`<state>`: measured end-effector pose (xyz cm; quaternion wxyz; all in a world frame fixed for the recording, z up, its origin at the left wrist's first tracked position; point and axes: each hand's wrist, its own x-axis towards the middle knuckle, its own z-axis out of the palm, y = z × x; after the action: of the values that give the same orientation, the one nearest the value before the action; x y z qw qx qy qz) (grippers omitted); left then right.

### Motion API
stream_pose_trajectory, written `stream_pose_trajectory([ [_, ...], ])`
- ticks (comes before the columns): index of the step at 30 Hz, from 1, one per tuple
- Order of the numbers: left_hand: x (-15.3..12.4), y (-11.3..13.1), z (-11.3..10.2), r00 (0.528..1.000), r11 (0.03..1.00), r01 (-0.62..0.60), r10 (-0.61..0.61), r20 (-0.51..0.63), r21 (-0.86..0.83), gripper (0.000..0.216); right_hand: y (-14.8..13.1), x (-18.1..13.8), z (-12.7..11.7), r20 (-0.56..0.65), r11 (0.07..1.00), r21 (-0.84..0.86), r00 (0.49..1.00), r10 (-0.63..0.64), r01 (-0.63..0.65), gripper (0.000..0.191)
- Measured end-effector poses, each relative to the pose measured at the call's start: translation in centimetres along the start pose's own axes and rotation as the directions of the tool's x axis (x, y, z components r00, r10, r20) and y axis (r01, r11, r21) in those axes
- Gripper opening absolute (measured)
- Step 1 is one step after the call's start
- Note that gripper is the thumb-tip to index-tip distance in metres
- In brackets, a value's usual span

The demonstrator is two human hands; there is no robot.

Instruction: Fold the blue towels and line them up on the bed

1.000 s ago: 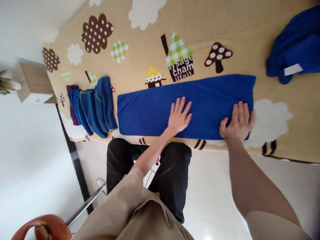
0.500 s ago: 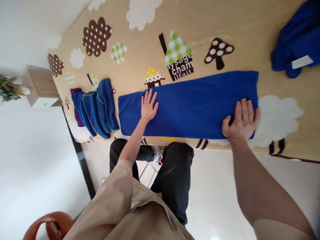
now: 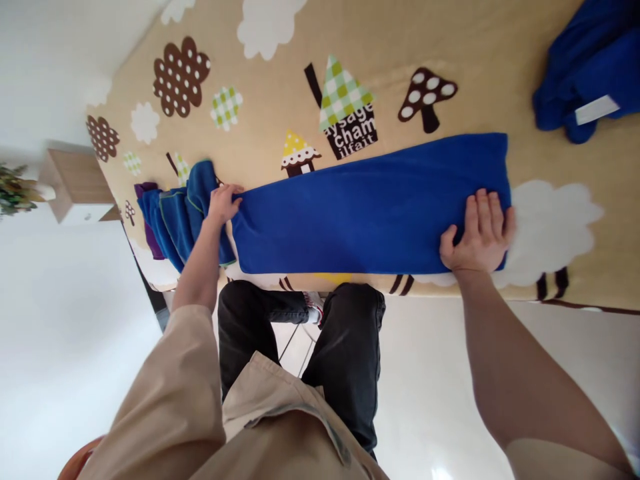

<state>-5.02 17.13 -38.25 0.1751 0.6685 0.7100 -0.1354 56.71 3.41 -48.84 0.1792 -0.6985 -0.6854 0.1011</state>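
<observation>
A long blue towel point(image 3: 370, 207), laid out as a flat strip, lies along the near side of the patterned bed sheet point(image 3: 480, 40). At its far left corner is my left hand point(image 3: 225, 202), thumb and fingers closed at the towel's edge. The fingertips are small and partly hidden there. My right hand point(image 3: 479, 233) rests palm down on the towel's right end, fingers stretched and thumb out to the side. Just left of my left hand lie folded blue towels point(image 3: 173, 217) with green edging, partly covered by my forearm.
Something purple point(image 3: 150, 233) shows beneath the folded towels. A crumpled blue cloth point(image 3: 590, 73) with a white tag lies at the far right. Beyond the bed's left end stand a wooden cabinet point(image 3: 77, 177) and a plant point(image 3: 17, 190). My knees are near the bed's edge.
My left hand has moved left from the towel's upper middle to its far left corner, its fingers now closer together. My right hand stays on the right end. The view has shifted slightly.
</observation>
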Motion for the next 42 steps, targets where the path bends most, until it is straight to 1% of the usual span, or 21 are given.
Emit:
stream_pose_trajectory([
  [2,1.0,-1.7,-1.8,0.992,0.998,0.026,-0.032,0.118,0.056,0.038,0.0,0.0,0.0,0.007,1.000,0.004,1.000,0.007,-0.007,0.077],
  [4,1.6,-2.6,-2.8,0.987,0.996,0.046,-0.057,0.148,0.076,0.037,0.0,0.0,0.1,0.007,1.000,-0.001,1.000,0.000,0.000,0.077],
  [8,1.8,-3.0,-2.9,0.991,0.993,0.109,-0.111,0.078,0.034,0.039,0.3,0.0,0.1,0.024,1.000,-0.016,1.000,0.012,-0.012,0.079],
  [11,1.0,-2.1,-2.0,0.976,0.978,0.206,-0.205,-0.070,0.018,0.045,0.3,0.0,0.1,0.033,1.000,-0.022,0.999,0.014,-0.013,0.080],
  [14,-0.9,2.3,-0.3,0.941,0.975,0.218,-0.220,-0.257,-0.038,0.057,0.4,-0.1,0.2,-0.003,1.000,-0.021,1.000,0.000,0.000,0.079],
  [15,-1.7,4.7,0.7,0.937,0.984,0.161,-0.177,-0.302,-0.075,0.060,0.3,-0.1,0.2,-0.012,1.000,-0.019,1.000,0.001,-0.002,0.078],
  [16,-2.5,7.3,1.9,0.944,0.993,0.058,-0.089,-0.318,-0.106,0.062,0.3,-0.1,0.2,-0.013,1.000,-0.015,1.000,0.001,-0.002,0.078],
  [18,-3.9,12.5,4.5,0.949,0.975,-0.179,0.135,-0.284,-0.135,0.065,0.4,-0.2,0.1,-0.005,1.000,-0.008,1.000,-0.007,0.007,0.079],
  [19,-4.3,14.5,5.8,0.938,0.950,-0.277,0.236,-0.253,-0.145,0.066,0.4,-0.2,0.1,0.001,1.000,-0.007,1.000,-0.016,0.016,0.079],
  [21,-4.4,16.6,8.0,0.931,0.928,-0.331,0.291,-0.219,-0.172,0.068,0.5,-0.3,-0.1,0.003,1.000,-0.005,1.000,-0.022,0.022,0.080],
  [23,-3.7,15.3,8.9,0.957,0.953,-0.231,0.186,-0.221,-0.198,0.069,0.5,-0.3,-0.1,-0.010,1.000,-0.008,1.000,-0.028,0.028,0.078],
  [25,-2.7,11.2,8.6,0.969,0.973,-0.034,-0.024,-0.247,-0.228,0.070,0.6,-0.3,0.0,-0.022,0.999,-0.011,0.999,-0.049,0.048,0.077],
  [28,-1.7,3.9,6.1,0.919,0.930,0.240,-0.310,-0.242,-0.278,0.071,0.6,-0.3,0.3,-0.012,0.999,-0.022,1.000,-0.023,0.023,0.076],
  [30,-2.0,1.6,4.5,0.906,0.910,0.306,-0.369,-0.208,-0.279,0.074,0.4,-0.2,0.3,-0.002,1.000,-0.022,1.000,-0.003,0.003,0.075],
  [31,-2.4,1.7,4.1,0.911,0.917,0.292,-0.353,-0.213,-0.272,0.076,0.3,-0.2,0.2,0.003,1.000,-0.020,1.000,-0.004,0.004,0.075],
  [32,-3.2,2.7,4.2,0.922,0.933,0.244,-0.308,-0.234,-0.264,0.076,0.1,-0.1,0.1,0.007,1.000,-0.019,1.000,-0.013,0.014,0.074],
  [34,-5.4,6.5,5.7,0.946,0.967,0.070,-0.142,-0.290,-0.244,0.074,-0.1,0.1,-0.2,0.008,0.999,-0.028,0.999,-0.032,0.033,0.074],
  [35,-6.9,8.9,7.0,0.949,0.971,-0.028,-0.049,-0.311,-0.239,0.072,-0.2,0.2,-0.4,0.001,0.998,-0.039,0.999,-0.043,0.043,0.072],
  [37,-9.7,13.8,10.0,0.953,0.954,-0.173,0.100,-0.285,-0.246,0.066,-0.5,0.4,-0.6,-0.015,0.996,-0.065,0.998,-0.058,0.057,0.070],
  [39,-11.8,17.3,12.6,0.944,0.941,-0.196,0.104,-0.314,-0.277,0.062,-0.7,0.5,-0.9,0.002,0.996,-0.079,0.999,-0.047,0.048,0.068],
  [42,-12.7,19.0,14.9,0.928,0.932,-0.160,0.030,-0.371,-0.326,0.065,-1.0,0.5,-1.4,0.063,0.994,-0.111,0.998,-0.004,0.011,0.069],
])
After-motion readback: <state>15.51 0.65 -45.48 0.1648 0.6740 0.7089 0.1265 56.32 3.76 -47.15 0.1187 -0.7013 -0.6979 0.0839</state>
